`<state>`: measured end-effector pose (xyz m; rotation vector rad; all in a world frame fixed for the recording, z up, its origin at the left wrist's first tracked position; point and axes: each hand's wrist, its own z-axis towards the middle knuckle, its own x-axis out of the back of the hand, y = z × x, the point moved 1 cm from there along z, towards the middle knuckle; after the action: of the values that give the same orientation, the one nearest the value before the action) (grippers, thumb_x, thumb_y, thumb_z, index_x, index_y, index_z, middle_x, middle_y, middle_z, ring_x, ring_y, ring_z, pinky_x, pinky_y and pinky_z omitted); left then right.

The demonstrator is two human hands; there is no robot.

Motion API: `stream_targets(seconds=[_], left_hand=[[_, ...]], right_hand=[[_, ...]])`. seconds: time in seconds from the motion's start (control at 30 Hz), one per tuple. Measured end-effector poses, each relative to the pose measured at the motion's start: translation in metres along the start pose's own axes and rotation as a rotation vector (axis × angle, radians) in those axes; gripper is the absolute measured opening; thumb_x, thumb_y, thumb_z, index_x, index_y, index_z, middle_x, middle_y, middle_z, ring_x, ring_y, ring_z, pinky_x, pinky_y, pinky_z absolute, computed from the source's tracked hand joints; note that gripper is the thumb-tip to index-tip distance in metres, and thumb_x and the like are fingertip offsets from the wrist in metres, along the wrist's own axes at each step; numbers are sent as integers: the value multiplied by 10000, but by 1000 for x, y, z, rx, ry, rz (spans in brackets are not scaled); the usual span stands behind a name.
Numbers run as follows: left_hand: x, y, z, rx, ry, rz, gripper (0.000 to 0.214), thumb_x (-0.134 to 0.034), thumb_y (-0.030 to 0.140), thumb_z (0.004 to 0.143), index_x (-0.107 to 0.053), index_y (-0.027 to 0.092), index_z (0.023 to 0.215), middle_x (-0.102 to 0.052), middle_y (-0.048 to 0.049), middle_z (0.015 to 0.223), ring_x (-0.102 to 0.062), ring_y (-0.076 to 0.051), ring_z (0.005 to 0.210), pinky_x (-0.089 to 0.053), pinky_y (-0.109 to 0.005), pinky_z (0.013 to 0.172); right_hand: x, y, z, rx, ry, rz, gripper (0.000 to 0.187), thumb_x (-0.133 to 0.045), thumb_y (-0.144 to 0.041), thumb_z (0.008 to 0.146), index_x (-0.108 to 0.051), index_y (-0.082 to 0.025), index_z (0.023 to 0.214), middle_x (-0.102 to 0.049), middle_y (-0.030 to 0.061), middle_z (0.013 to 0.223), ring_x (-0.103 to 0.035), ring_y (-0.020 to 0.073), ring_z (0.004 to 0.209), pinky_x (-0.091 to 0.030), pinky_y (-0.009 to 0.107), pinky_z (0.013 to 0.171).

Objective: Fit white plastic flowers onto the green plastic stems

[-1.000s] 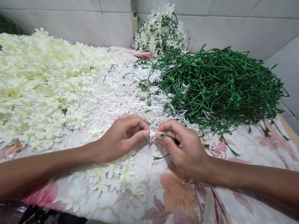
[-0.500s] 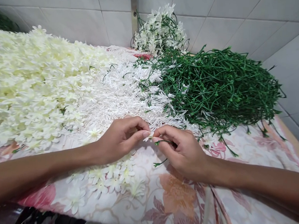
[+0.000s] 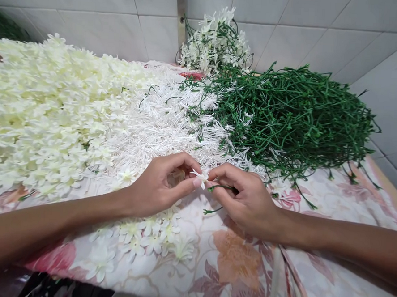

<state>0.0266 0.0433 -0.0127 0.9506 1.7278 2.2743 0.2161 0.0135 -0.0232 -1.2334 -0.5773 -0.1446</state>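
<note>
White artificial blossom (image 3: 199, 177) sits between the left hand (image 3: 159, 186), pinching it, and right hand (image 3: 245, 200), pinching a green stem (image 3: 220, 186).

Cloth (image 3: 235, 262): pink/peach florals on wht; stems (image 3: 287, 122) green; blossoms (image 3: 46, 112) cream

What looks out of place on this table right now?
A small patch of loose white artificial flowers lies on the floral cloth below the left forearm, apart from the big cream flower pile, so it looks stray.
</note>
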Motion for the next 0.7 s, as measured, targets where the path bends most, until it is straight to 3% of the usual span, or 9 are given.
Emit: stream_targets(seconds=[0.2, 0.4, 0.57, 0.7], left_hand=[[1, -1, -2, 1, -25, -46, 177, -654, 309, 843, -630, 157, 933, -634, -32, 812, -590, -149, 711, -471, -266, 616], [0, 0, -1, -42, -50, -2, 452, -727, 278, 784, -548, 188, 1190, -633, -87, 1138, -629, -195, 970, -541, -300, 822], [1, 5, 2, -85, -152, 70, 336, -710, 261, 803, -608, 181, 1112, -668, -67, 1067, -619, -201, 976, -516, -295, 811], [1, 2, 1, -68, -99, 79, 181, -642, 273, 863, -628, 175, 1014, -674, -41, 939, -628, -157, 816, -498, -260, 700]], right_hand=[[1, -1, 0, 20, 17, -44, 132, -483, -94, 788, -577, -178, 827, -479, -66, 522, -384, 74, 437, -284, 173, 427], [1, 0, -1, 56, 38, -86, 152, -474, -95, 774, -587, -178, 833, -563, -40, 582, -447, 82, 461, -322, 178, 446], [0, 1, -1, 38, 23, -54, 135, -487, -102, 789, -595, -173, 828, -638, -11, 667, -527, 96, 536, -356, 182, 483], [-1, 1, -2, 38, 18, -52, 146, -489, -98, 787, -608, -169, 830, -635, -9, 653, -515, 93, 516, -338, 184, 465]])
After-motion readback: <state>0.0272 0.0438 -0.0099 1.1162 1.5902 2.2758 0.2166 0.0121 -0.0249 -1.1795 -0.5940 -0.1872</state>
